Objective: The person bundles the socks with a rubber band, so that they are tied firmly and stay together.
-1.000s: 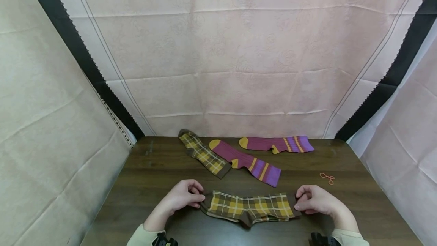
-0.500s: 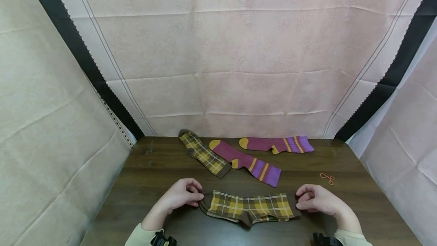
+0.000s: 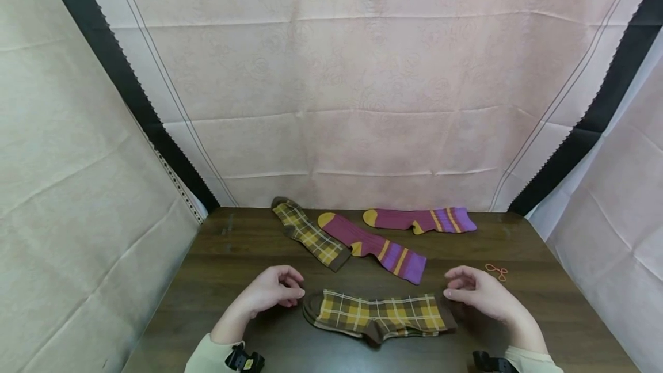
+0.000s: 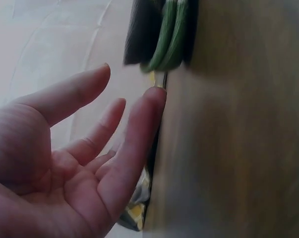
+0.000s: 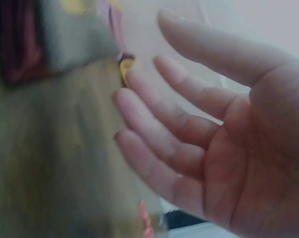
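Note:
Two plaid socks in yellow, brown and white (image 3: 380,312) appear to lie stacked flat near the table's front, heel toward me. Just off their left end is my left hand (image 3: 271,291), its fingers loosely bent and holding nothing. The left wrist view shows that palm (image 4: 75,183) with the thumb apart from the fingers, and the blurred sock end beyond. Off the right, dark-cuffed end, my right hand (image 3: 479,295) hovers with nothing in it. In the right wrist view its fingers (image 5: 159,163) are spread and relaxed, the sock cuff (image 5: 75,39) apart from them.
Farther back lie another plaid sock (image 3: 311,232), a maroon and purple sock (image 3: 373,246) beside it, and a matching maroon sock (image 3: 419,219) along the back edge. A thin orange looped band (image 3: 496,271) rests on the brown table (image 3: 228,263) at the right. Fabric walls (image 3: 362,102) enclose the table.
Both hands have let go of the ends of the front plaid socks. The left hand has drawn away to the left; the right has lifted slightly. The socks have stayed in place.

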A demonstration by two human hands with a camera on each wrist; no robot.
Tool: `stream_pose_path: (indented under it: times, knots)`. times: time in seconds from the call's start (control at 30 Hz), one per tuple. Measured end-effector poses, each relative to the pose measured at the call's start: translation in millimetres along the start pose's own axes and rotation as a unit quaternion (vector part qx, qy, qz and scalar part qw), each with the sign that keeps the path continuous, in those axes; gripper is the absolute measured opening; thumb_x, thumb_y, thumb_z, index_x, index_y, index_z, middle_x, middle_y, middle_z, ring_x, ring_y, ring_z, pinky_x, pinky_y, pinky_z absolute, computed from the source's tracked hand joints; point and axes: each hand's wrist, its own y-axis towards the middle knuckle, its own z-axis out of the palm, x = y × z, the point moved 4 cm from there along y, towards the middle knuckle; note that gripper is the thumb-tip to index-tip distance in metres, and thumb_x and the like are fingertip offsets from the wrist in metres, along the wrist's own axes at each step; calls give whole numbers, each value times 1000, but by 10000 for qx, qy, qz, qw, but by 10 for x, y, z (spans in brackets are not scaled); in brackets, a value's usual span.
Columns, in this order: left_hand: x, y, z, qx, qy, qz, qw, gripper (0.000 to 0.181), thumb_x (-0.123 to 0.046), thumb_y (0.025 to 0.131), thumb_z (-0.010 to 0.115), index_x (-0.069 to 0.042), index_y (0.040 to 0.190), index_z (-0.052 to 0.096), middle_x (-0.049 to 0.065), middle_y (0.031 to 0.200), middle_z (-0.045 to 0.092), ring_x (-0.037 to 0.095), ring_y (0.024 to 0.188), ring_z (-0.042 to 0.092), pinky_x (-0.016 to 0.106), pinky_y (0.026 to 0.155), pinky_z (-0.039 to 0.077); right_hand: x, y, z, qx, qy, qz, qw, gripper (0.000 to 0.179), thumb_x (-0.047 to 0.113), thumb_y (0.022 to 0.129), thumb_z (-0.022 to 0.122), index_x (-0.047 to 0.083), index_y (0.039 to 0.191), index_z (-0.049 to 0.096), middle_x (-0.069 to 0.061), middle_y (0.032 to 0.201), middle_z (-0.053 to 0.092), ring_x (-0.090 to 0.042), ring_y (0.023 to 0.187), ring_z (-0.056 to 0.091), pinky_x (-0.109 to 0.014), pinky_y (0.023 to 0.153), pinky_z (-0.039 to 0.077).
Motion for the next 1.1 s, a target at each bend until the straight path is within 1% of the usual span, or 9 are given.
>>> stream_pose_path:
  times: [0.13,0.2,0.33,0.43,0.53,0.6,0.77,0.9,1.1]
  knots:
    - [-28,187,-224,-308,419,325,9981,38,-14,97,81,6,125,65,13,108,70,28,94,72,44,82,63,309,131,71,-276,-287,-395,9984,38,21,99,80,0,128,67,-7,112,75,-22,102,70,-32,83,58]
    - [-48,326,-360,-563,712,531,9945,39,-16,97,81,4,127,66,11,112,71,26,99,71,42,86,61,468,250,166,-207,-290,-594,9976,35,22,99,79,3,127,69,-7,112,75,-23,102,70,-33,83,58]
    - [-108,623,-607,-1018,1352,883,9816,34,-13,99,79,1,129,68,11,119,72,26,109,68,43,92,57,749,544,497,459,-43,-852,9953,32,24,103,75,4,128,69,-7,112,73,-23,102,70,-37,83,60]
    - [-176,807,-709,-1165,1629,1084,9737,35,-7,99,77,1,131,68,16,127,71,33,119,66,50,101,54,920,775,805,1075,-57,-859,9905,32,24,105,73,4,129,69,-6,114,71,-22,100,69,-41,82,60]
    - [-233,953,-716,-1088,1814,1197,9700,40,-3,97,78,1,135,67,19,136,68,40,129,61,57,110,47,1034,974,1088,1490,-166,-767,9857,34,24,104,74,3,130,68,-4,117,70,-18,98,68,-41,83,60]
    - [-251,1036,-680,-939,2009,1253,9670,43,-3,97,78,-1,139,65,18,141,65,42,134,57,59,113,44,1085,1075,1243,1624,-173,-674,9843,37,25,103,75,3,132,67,-5,121,70,-18,99,67,-41,84,59]
    - [-218,1166,-586,-687,2471,1191,9592,49,-3,96,78,-1,142,63,17,143,64,40,136,55,57,114,43,1135,1238,1501,1648,-192,-431,9852,41,24,103,74,5,139,65,-11,129,68,-22,107,67,-45,86,61]
    - [-166,1176,-553,-582,2693,1003,9561,54,-3,94,81,-1,145,62,17,146,63,38,139,54,54,116,42,1135,1266,1595,1652,-161,-166,9860,48,22,103,75,6,145,60,-17,136,63,-29,118,64,-47,87,61]
    - [-178,1059,-484,-225,3063,774,9485,72,-3,88,86,-1,153,54,21,153,56,40,145,48,55,119,38,1113,1256,1614,1508,-195,-30,9884,61,23,101,77,6,155,53,-23,147,56,-36,129,59,-46,88,61]
